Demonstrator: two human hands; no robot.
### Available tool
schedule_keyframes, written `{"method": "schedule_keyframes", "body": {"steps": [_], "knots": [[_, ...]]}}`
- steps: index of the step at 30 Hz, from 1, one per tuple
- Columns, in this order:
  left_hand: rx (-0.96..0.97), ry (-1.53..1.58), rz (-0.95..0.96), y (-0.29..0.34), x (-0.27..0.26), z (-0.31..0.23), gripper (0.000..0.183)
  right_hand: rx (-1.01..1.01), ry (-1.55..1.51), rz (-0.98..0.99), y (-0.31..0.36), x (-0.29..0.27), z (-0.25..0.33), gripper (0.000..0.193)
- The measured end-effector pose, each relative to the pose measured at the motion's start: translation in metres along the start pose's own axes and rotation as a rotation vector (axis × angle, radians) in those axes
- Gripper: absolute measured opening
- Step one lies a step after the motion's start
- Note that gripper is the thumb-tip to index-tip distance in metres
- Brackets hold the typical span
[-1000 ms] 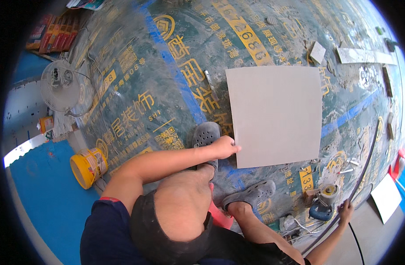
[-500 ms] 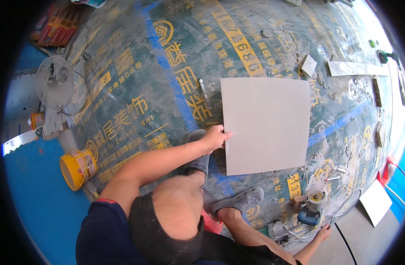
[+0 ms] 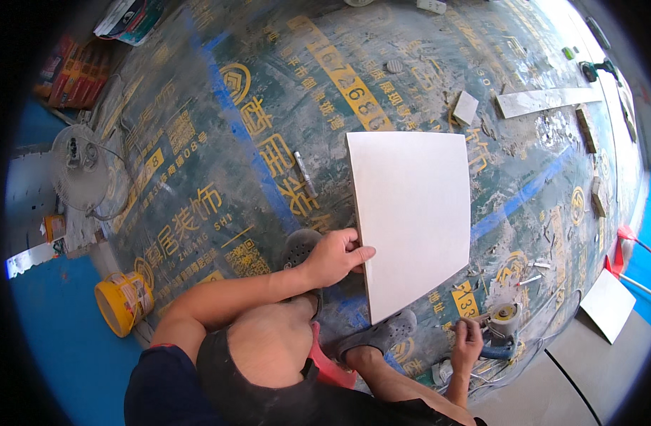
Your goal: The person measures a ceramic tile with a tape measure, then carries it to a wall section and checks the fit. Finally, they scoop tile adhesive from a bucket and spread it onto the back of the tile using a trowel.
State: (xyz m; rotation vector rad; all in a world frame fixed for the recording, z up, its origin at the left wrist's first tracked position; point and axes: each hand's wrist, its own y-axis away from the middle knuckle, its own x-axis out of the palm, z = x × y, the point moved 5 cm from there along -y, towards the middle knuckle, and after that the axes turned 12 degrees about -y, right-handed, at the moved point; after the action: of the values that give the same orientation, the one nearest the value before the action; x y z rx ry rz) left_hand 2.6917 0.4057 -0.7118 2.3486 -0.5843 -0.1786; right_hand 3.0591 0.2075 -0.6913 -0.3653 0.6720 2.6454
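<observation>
Pale tile: we have it over the green floor covering (image 3: 219, 149), in front of our feet; the pale tile (image 3: 414, 213) looks tilted, its left edge raised.
Left hand: the left hand (image 3: 334, 259) grips that left edge, thumb over the upper face, the other fingers curled at the side and partly hidden.
Right hand: the right hand (image 3: 467, 346) is just beside the angle grinder (image 3: 505, 316), fingers bent; we cannot tell whether they hold anything.
Slip risk: with only one hand on one edge, a dusty or loosened pinch could let the tile drop and chip a corner.
Foot risk: the near corner hangs by our right clog (image 3: 393, 330), so a drop there could strike the foot.
Grinder risk: reaching without looking, we might brush its wheel; whether it is turning, we cannot tell.
Marker: the pen (image 3: 304, 174) lies left of the tile, well apart from it.
</observation>
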Motion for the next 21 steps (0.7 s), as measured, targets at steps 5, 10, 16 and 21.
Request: {"method": "schedule_keyframes", "body": {"steps": [5,10,16,21], "knots": [[0.176,-0.151,0.078,-0.001,0.008,-0.03,0.024,0.113,-0.222,0.091,0.009,0.036,-0.014,0.022],[0.251,-0.095,-0.007,-0.018,0.003,-0.04,0.019,0.312,-0.304,0.18,0.008,0.049,-0.018,0.031],[0.165,0.032,0.109,-0.014,0.005,-0.054,0.014,0.563,-0.615,0.243,0.005,0.081,-0.008,0.038],[0.272,-0.141,0.161,-0.017,0.015,-0.076,0.011,0.77,-0.962,0.303,0.011,0.097,0.002,0.039]]}}
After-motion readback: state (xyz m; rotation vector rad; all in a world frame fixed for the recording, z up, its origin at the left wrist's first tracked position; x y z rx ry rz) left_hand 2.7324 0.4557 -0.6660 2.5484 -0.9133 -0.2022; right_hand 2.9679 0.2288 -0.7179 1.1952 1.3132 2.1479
